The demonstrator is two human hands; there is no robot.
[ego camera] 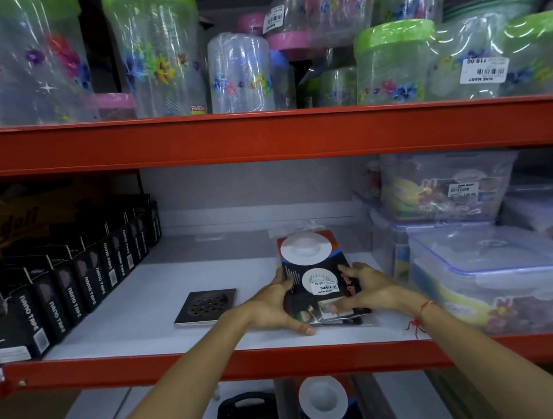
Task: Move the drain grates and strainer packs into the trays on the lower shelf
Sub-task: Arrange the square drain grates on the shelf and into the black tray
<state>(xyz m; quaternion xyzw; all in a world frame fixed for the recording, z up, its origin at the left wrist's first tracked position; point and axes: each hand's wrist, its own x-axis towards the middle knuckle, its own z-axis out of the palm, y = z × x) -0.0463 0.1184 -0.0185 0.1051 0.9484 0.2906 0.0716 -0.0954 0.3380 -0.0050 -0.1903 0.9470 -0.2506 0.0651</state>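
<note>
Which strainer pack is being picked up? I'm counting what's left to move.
The strainer pack on the middle shelf, gripped by the left hand and right hand. The other pack lies untouched on the lower shelf.

black tray: cut off by the bottom edge; its contents are dim and unclear.
lower strainer pack: partly cut off at the bottom edge.
strainer packs: stacked; lower edges covered by the left hand and right hand; count unclear.
price sticker: small print unreadable.
cardboard box: lettering blurred, partly hidden behind nano tape boxes.
</note>
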